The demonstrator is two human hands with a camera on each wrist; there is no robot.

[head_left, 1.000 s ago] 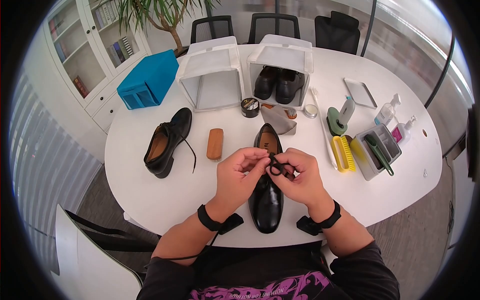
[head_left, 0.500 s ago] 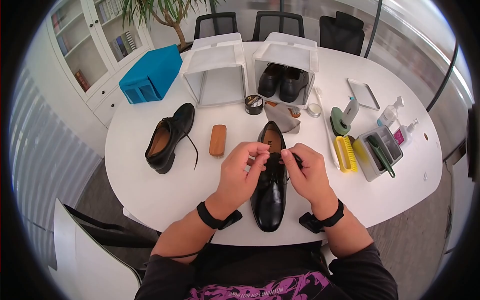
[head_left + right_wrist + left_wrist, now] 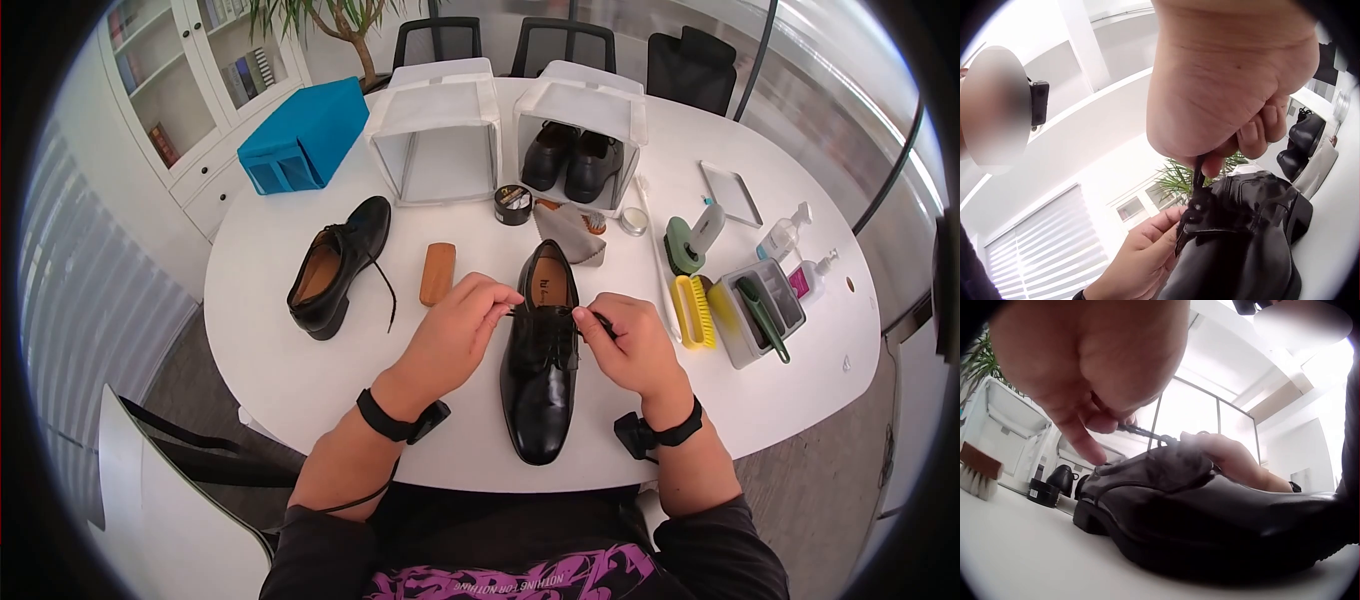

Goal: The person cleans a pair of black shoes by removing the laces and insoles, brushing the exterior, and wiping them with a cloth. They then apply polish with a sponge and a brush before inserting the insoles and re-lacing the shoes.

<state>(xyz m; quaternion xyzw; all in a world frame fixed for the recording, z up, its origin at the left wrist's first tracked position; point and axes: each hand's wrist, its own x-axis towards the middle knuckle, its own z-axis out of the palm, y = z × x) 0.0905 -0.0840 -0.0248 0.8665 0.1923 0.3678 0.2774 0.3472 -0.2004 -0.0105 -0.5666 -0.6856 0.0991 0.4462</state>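
A glossy black lace-up shoe (image 3: 540, 390) stands on the table in front of the person, toe toward them. The left hand (image 3: 455, 328) pinches one end of its black lace at the shoe's left side. On the other side the right hand (image 3: 632, 345) pinches the lace with thumb and fingers. Between them the lace (image 3: 1147, 433) runs taut to a knot over the tongue, seen in the left wrist view. In the right wrist view the lace (image 3: 1199, 178) rises into the right hand (image 3: 1229, 87). A second black shoe (image 3: 340, 265) lies left, its lace hanging loose.
A wooden brush (image 3: 437, 274), a polish tin (image 3: 513, 205) and a grey cloth (image 3: 570, 235) lie beyond the hands. Farther back are two clear-fronted boxes, one holding black shoes (image 3: 592, 170), and a blue box (image 3: 305, 135). Rightward stand a yellow brush (image 3: 693, 312), a grey caddy (image 3: 735, 325) and bottles.
The hands have moved apart, the left one leftward and the right one rightward, drawing the lace out between them. The small loop held at first is gone from the fingers.
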